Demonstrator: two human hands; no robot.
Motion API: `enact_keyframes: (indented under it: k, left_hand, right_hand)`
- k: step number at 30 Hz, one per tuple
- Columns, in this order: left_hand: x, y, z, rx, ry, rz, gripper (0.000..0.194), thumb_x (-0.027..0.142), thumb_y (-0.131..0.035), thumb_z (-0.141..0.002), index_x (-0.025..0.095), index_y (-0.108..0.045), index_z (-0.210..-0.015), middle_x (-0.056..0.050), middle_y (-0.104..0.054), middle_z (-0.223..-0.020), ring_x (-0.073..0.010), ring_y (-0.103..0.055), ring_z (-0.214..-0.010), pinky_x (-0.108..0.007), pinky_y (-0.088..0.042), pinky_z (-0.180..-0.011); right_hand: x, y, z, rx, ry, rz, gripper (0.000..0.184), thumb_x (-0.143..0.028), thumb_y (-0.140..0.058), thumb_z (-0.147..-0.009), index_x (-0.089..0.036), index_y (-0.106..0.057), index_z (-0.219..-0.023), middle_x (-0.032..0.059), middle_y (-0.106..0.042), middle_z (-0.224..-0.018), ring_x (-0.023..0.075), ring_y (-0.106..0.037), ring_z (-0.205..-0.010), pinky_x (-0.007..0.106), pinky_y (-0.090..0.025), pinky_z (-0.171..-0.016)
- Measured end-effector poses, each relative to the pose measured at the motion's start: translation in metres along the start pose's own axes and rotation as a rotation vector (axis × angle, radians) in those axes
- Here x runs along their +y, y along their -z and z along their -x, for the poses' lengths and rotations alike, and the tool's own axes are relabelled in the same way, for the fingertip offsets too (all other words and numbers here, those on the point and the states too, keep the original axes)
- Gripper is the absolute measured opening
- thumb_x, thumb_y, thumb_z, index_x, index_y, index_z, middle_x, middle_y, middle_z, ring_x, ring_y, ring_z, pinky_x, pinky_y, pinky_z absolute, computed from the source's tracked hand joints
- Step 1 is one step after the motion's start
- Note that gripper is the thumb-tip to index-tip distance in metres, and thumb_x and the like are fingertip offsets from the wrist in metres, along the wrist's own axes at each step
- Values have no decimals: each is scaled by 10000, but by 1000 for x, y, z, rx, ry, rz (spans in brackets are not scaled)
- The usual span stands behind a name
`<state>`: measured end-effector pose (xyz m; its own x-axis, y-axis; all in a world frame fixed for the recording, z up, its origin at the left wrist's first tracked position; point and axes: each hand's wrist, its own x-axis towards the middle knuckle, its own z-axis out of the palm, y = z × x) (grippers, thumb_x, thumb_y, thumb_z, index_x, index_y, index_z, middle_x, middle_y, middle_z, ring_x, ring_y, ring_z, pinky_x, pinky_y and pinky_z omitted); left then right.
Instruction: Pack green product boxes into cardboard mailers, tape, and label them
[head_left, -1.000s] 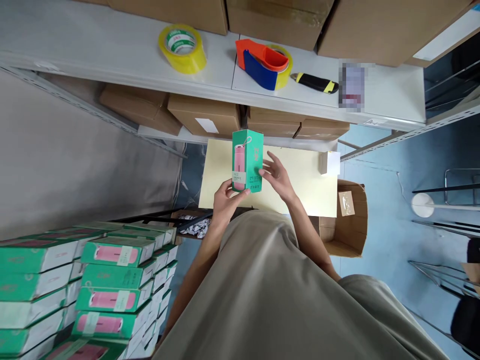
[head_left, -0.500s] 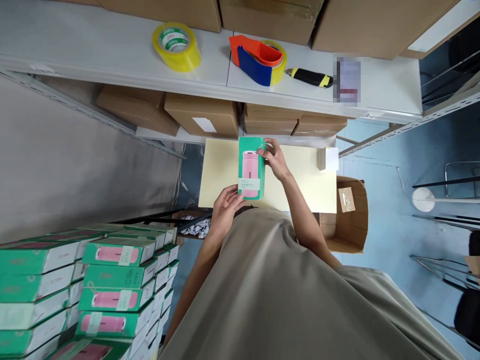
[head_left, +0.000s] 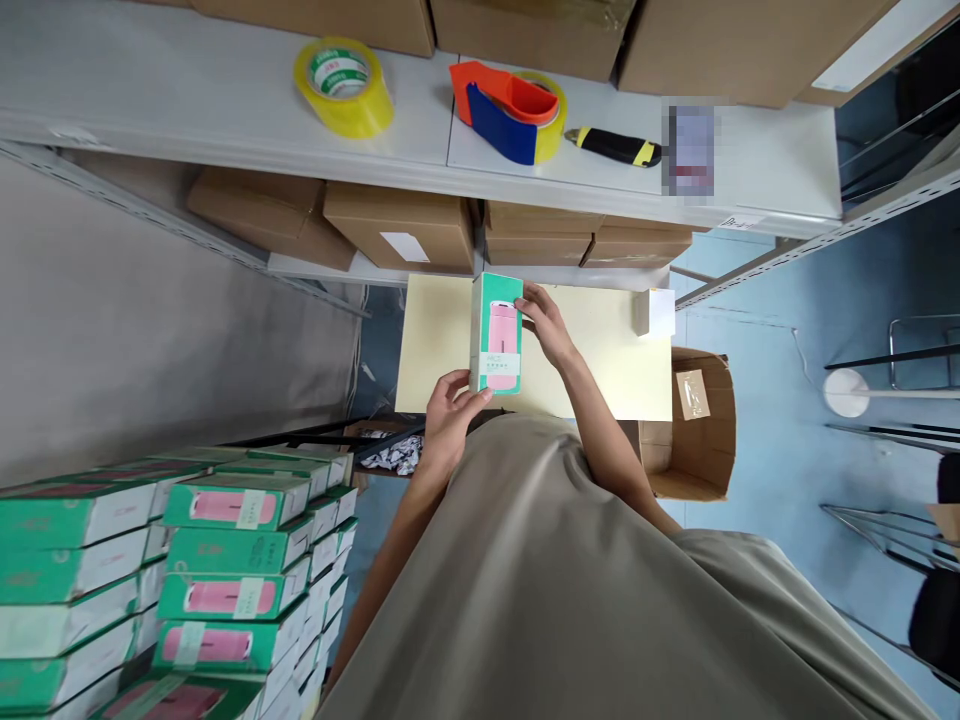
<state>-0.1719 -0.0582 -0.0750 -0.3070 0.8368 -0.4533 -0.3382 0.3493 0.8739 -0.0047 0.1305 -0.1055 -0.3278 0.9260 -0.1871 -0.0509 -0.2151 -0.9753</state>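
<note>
I hold a green carton (head_left: pixel 497 333) printed with a pink bottle upright over a pale yellow tabletop (head_left: pixel 607 360). My left hand (head_left: pixel 448 420) grips its lower end from below, fingers curled round the bottom corner. My right hand (head_left: pixel 545 322) pinches the upper right edge of the same carton. The printed front faces me.
A tall stack of matching green cartons (head_left: pixel 225 560) fills the lower left. On the white shelf (head_left: pixel 187 100) above lie a yellow tape roll (head_left: pixel 343 85), an orange-blue tape dispenser (head_left: pixel 510 108) and a black-yellow knife (head_left: pixel 615 147). An open cardboard box (head_left: pixel 697 430) stands at the right.
The carton turned from an angled view to its front face, and my right hand went from open beside it to gripping its upper edge. The view shifted slightly.
</note>
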Motion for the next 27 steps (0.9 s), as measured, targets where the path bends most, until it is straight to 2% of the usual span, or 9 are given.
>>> enact_keyframes:
  k: [3,5,10,13,16,20,24,27]
  left_hand:
    - [2,-2,-1,70,-108,-124,686,455,-1026,-694,253,-646,-1229,-100,-719,-1364,-297,-760,-1255,-484,-654,-1108]
    - [4,-6,1,84,-169,-196,663,423,-1009,-716,258,-646,-1245,-105,-692,-1377,-304,-720,-1311,-460,-678,-1065]
    - [6,-11,8,77,-250,-272,681,392,-1008,-730,271,-637,-1288,-113,-649,-1447,-314,-651,-1413,-434,-691,-1051]
    - [6,-4,4,-7,-172,-152,655,469,-1008,-763,261,-653,-1273,-115,-694,-1424,-323,-664,-1442,-480,-660,-1131]
    - [8,7,-3,-105,18,-4,603,550,-988,-801,243,-685,-1222,-116,-767,-1348,-330,-718,-1401,-534,-646,-1156]
    - [14,15,-7,-225,215,133,719,521,-1060,-701,239,-755,-1287,-118,-821,-1307,-345,-789,-1286,-554,-665,-1122]
    - [18,5,-2,-314,224,78,757,464,-1097,-647,211,-802,-1296,-138,-836,-1327,-368,-788,-1299,-553,-614,-1200]
    - [16,-6,3,-295,168,21,729,485,-1082,-668,216,-794,-1281,-136,-828,-1354,-376,-775,-1322,-552,-593,-1216]
  right_hand:
    - [-5,-6,1,73,104,72,933,-907,-818,-809,-339,-600,-1516,154,-628,-1649,348,-638,-1476,547,-633,-1166]
    - [-8,-13,2,92,144,106,951,-906,-833,-810,-329,-600,-1530,152,-626,-1644,357,-635,-1468,548,-628,-1167]
    - [-9,-21,1,168,115,128,810,-909,-798,-836,-297,-658,-1348,95,-740,-1339,324,-692,-1256,503,-653,-1059]
    - [-9,-17,1,202,96,82,760,-901,-803,-812,-301,-660,-1256,71,-748,-1267,305,-692,-1202,469,-658,-1005]
    - [-12,-11,5,175,61,8,742,-891,-803,-805,-319,-646,-1251,69,-749,-1296,288,-712,-1160,436,-663,-926]
    - [-16,-9,9,102,14,-112,762,-918,-732,-829,-330,-609,-1298,77,-758,-1278,288,-748,-1120,422,-655,-852]
    - [-14,-11,11,43,2,-182,798,-918,-751,-799,-311,-630,-1302,66,-770,-1163,286,-753,-1042,430,-649,-837]
    - [-11,-10,12,55,11,-176,801,-903,-781,-791,-310,-653,-1314,54,-767,-1132,269,-745,-995,421,-645,-833]
